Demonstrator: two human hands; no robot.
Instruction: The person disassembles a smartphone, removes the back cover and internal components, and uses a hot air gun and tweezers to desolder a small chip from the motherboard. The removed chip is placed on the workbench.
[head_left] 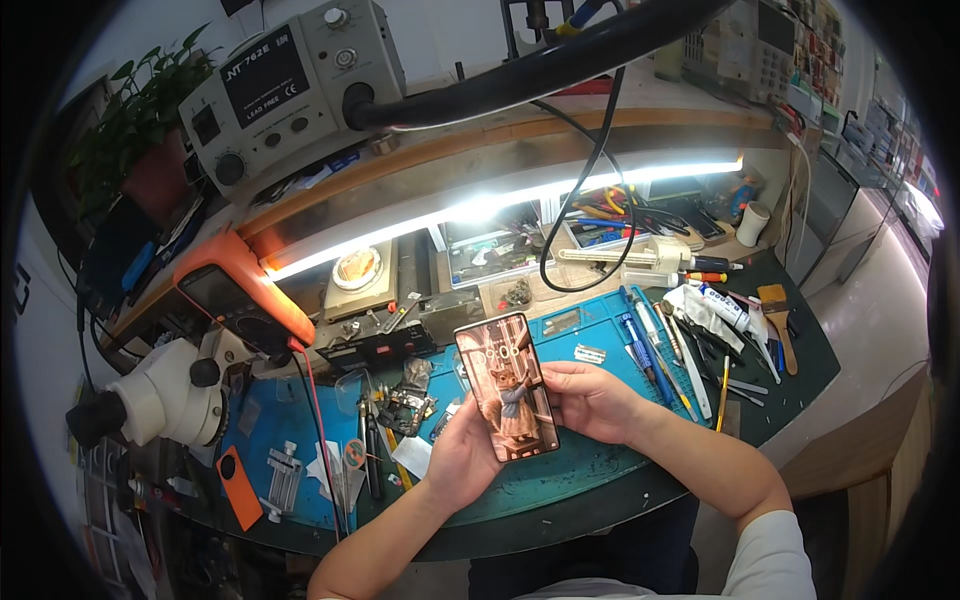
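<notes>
A smartphone (507, 388) with its screen lit is held up over the bench, slightly tilted. The screen shows a clock and a picture of a cartoon-like animal figure. My left hand (463, 447) supports it along the left edge and lower back, its fingers mostly hidden behind the phone. On the right edge my right hand (592, 402) grips it, thumb and fingers at the side. Beneath both hands lies a blue-green work mat (590, 465). Left of the phone, loose phone parts (407, 408) lie on the mat, close to a pair of dark tweezers (373, 455).
An orange multimeter (245, 295) and a white microscope (160, 395) stand at the left. An orange phone back cover (239, 488) and a metal clamp (283, 475) lie at the front left. Screwdrivers, a brush (777, 325) and other tools crowd the right. A thick black hose (520, 75) crosses above.
</notes>
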